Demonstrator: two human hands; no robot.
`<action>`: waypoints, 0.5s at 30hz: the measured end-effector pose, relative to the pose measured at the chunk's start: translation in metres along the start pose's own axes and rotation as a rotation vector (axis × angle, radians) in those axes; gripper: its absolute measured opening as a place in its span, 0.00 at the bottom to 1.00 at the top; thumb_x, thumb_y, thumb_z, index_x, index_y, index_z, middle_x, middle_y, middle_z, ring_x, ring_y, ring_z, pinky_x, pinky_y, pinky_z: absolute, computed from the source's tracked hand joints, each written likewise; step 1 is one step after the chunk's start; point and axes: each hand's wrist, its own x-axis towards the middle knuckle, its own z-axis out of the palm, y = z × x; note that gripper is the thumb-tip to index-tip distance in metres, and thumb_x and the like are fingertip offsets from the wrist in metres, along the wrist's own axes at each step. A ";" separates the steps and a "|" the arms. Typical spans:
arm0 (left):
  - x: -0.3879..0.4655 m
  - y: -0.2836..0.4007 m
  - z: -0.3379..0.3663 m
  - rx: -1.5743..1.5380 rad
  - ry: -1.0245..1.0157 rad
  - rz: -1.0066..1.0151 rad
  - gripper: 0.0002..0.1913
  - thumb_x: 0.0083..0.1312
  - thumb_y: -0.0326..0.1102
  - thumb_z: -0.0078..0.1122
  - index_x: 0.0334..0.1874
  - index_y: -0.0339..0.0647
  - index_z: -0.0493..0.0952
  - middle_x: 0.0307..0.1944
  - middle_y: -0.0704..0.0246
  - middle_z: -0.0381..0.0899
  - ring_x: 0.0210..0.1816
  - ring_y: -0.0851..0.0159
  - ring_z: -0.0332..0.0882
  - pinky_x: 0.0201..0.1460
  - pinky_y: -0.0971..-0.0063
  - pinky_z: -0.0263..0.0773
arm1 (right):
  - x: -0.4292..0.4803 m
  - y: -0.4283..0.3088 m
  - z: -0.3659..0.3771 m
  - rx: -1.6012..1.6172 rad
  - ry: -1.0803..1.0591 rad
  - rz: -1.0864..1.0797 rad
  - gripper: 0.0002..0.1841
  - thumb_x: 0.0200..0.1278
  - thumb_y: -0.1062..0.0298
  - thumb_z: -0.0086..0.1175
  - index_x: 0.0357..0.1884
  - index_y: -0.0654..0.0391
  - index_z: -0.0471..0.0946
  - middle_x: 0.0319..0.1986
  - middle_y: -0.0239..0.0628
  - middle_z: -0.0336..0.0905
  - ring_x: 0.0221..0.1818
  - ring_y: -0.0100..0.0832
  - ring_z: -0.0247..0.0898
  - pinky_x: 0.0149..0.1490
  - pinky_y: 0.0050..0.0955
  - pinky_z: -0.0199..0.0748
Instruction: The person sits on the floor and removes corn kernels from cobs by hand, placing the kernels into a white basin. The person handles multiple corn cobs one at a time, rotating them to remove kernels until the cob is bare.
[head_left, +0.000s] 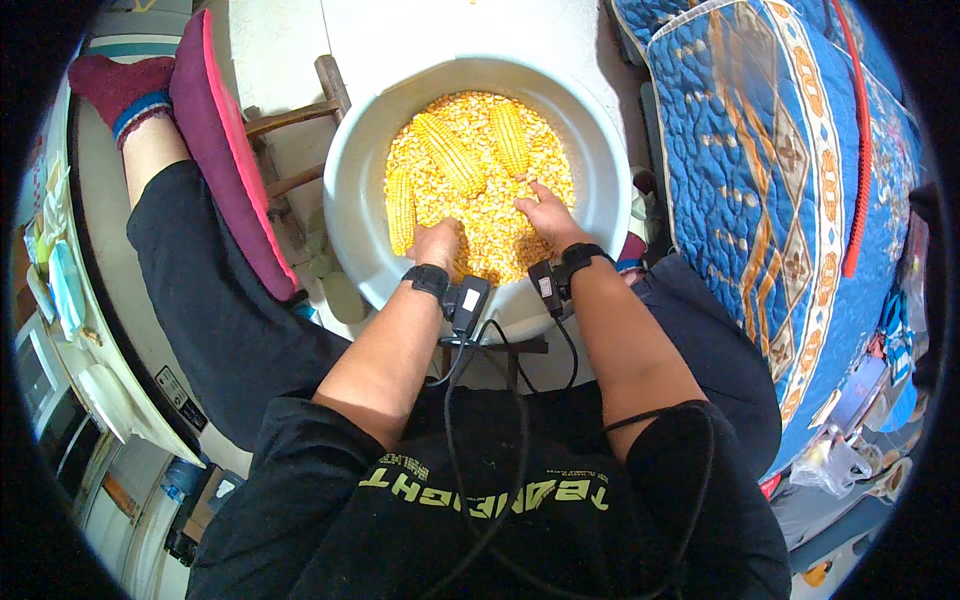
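Note:
A wide pale plastic basin (351, 180) holds a thick layer of loose yellow corn kernels (480, 225). Three ears of corn lie on them: one ear (450, 154) slants across the middle, another ear (510, 139) is at the far right, and a third ear (401, 210) rests along the left wall. My left hand (437, 241) is low in the basin beside the left ear, its fingertips hidden against the kernels. Just below the far-right ear, my right hand (551, 216) reaches over the kernels with fingers apart, and no ear shows in it.
Black straps with small boxes (470, 306) sit on both wrists, and cables (517, 420) hang across my lap. A wooden frame (296, 116) stands left of the basin, by a pink-edged cushion (225, 157). At right, a blue quilted cover (712, 150) rises beside my leg.

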 end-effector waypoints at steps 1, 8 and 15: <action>0.001 -0.002 -0.001 -0.019 -0.033 -0.008 0.30 0.50 0.39 0.62 0.53 0.28 0.69 0.56 0.49 0.67 0.51 0.50 0.73 0.52 0.61 0.71 | -0.001 0.000 0.004 0.017 -0.012 -0.006 0.36 0.53 0.55 0.54 0.62 0.66 0.61 0.58 0.56 0.64 0.63 0.43 0.59 0.64 0.31 0.55; -0.006 -0.017 -0.003 -0.618 -0.166 -0.141 0.25 0.59 0.38 0.57 0.57 0.35 0.66 0.50 0.59 0.75 0.47 0.53 0.75 0.48 0.49 0.70 | -0.005 -0.001 0.020 0.355 -0.339 0.103 0.32 0.57 0.54 0.53 0.57 0.67 0.65 0.51 0.44 0.72 0.49 0.34 0.70 0.55 0.26 0.64; -0.006 0.004 -0.007 -0.707 -0.559 -0.265 0.21 0.64 0.46 0.47 0.54 0.41 0.71 0.49 0.62 0.77 0.48 0.57 0.76 0.56 0.58 0.68 | -0.011 0.004 0.052 0.724 -0.561 0.171 0.23 0.61 0.54 0.51 0.50 0.63 0.73 0.43 0.37 0.78 0.42 0.29 0.75 0.50 0.27 0.70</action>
